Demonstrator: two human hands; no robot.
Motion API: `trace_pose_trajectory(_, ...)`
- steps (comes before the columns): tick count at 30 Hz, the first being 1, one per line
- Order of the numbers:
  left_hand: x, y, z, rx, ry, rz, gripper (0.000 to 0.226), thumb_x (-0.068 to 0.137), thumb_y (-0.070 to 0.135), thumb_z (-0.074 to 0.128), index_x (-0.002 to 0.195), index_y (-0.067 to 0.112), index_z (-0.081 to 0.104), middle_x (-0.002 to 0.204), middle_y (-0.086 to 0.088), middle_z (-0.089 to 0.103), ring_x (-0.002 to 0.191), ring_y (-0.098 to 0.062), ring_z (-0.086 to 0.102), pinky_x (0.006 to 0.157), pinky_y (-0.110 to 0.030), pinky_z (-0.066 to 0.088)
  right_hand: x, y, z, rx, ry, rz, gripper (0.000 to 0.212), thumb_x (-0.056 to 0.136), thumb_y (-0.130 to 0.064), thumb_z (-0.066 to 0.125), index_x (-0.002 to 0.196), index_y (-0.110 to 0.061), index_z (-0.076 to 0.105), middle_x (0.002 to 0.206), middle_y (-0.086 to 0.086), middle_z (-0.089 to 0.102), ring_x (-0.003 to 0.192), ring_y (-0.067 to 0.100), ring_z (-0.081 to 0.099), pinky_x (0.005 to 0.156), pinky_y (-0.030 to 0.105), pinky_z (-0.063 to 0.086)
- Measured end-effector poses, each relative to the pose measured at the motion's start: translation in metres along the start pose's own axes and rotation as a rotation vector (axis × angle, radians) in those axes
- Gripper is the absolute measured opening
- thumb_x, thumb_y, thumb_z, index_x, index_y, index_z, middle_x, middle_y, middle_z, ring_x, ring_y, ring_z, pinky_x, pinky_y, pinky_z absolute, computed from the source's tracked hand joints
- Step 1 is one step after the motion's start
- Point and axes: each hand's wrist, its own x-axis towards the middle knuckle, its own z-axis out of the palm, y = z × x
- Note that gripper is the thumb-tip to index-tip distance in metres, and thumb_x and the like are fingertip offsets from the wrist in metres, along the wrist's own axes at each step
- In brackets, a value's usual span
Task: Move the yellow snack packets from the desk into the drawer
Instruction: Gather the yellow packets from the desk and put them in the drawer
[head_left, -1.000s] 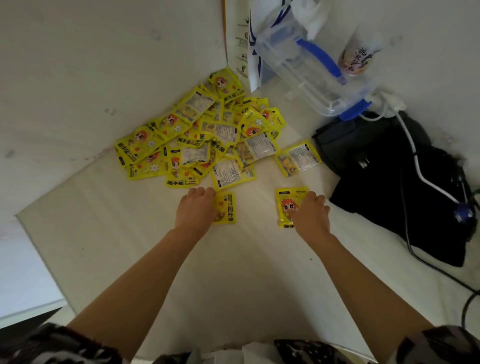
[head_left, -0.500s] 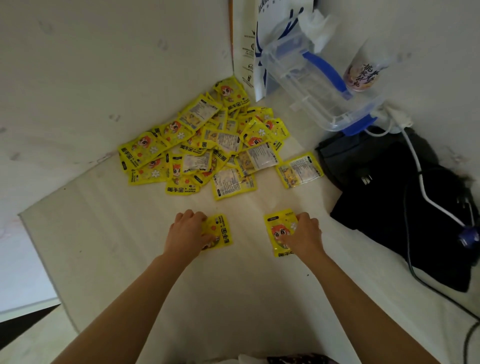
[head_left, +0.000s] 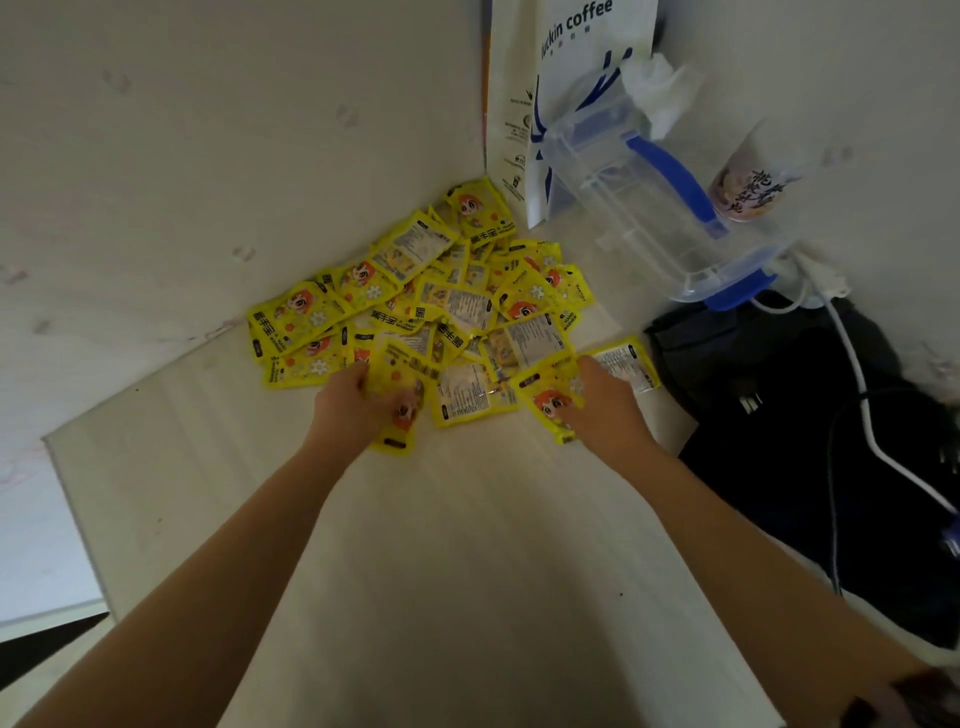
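Bench (head_left: 467, 571): we see it run into a far corner where two walls meet, which keeps the heap from sliding off.
Black bag (head_left: 831, 467): it lies on the right, with a white cable (head_left: 852, 374) draped over it, well clear of our reach.
Clear container (head_left: 654, 208): it leans in the far right corner against a coffee paper bag (head_left: 571, 78), beside a cup (head_left: 748, 182).
Yellow packets (head_left: 415, 312): they lie piled and overlapping in the far corner; no drawer is in view, so we judge most of the task remains.
Left hand (head_left: 353, 405): its fingers curl round a packet (head_left: 400, 415) at the heap's near edge, likely gathering several.
Right hand (head_left: 602, 410): it rests on a packet (head_left: 545, 400) at the near right edge; its fingers seem curled onto it.
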Motion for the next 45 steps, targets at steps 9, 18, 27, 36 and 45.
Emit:
trace_pose_trajectory(9,0.054,0.037,0.001,-0.294,0.048,-0.147,0.012,0.079,0.022,0.076,0.084,0.018,0.066,0.081,-0.001,0.069,0.076,-0.021,0.065,0.066,-0.032,0.052,0.081,-0.029,-0.006,-0.334,-0.062,-0.192,0.046,0.088,-0.009,0.058,0.132,-0.015,0.042,0.106,0.012,0.058,0.105,0.036,0.056,0.079,0.042,0.048)
trace_pose_trajectory(18,0.104,-0.026,0.04,-0.022,0.138,-0.199,0.084,0.036,0.076,0.059,0.1,0.022,0.067,0.107,-0.011,0.067,0.101,-0.035,0.063,0.084,-0.053,0.054,0.104,-0.027,0.014,-0.632,-0.1,-0.272,0.059,0.082,-0.002,0.061,0.137,-0.012,0.042,0.145,0.012,0.036,0.13,0.038,0.034,0.103,0.047,0.037)
trace_pose_trajectory(27,0.051,0.021,0.034,-0.156,0.165,-0.209,0.029,0.073,0.017,0.079,0.096,0.004,0.068,0.088,-0.011,0.07,0.08,-0.028,0.066,0.065,-0.039,0.055,0.08,-0.023,0.018,-0.642,-0.079,-0.281,0.046,0.085,-0.005,0.057,0.129,-0.009,0.041,0.127,0.015,0.044,0.114,0.033,0.049,0.1,0.051,0.038)
trace_pose_trajectory(36,0.015,0.006,0.023,-0.28,0.28,-0.239,0.022,0.07,0.028,0.078,0.085,0.019,0.065,0.087,-0.005,0.069,0.086,-0.029,0.066,0.078,-0.048,0.057,0.038,-0.01,0.018,-0.471,-0.069,-0.278,0.037,0.092,-0.017,0.056,0.125,-0.01,0.041,0.107,0.012,0.058,0.101,0.035,0.055,0.078,0.047,0.049)
trace_pose_trajectory(45,-0.013,-0.001,0.024,-0.437,0.151,-0.189,0.045,0.071,0.008,0.08,0.11,0.018,0.058,0.09,0.002,0.068,0.084,-0.022,0.07,0.074,-0.044,0.059,0.011,0.019,-0.006,-0.085,-0.149,-0.08,0.054,0.089,-0.023,0.065,0.137,-0.011,0.043,0.129,0.01,0.057,0.119,0.028,0.054,0.089,0.031,0.044)
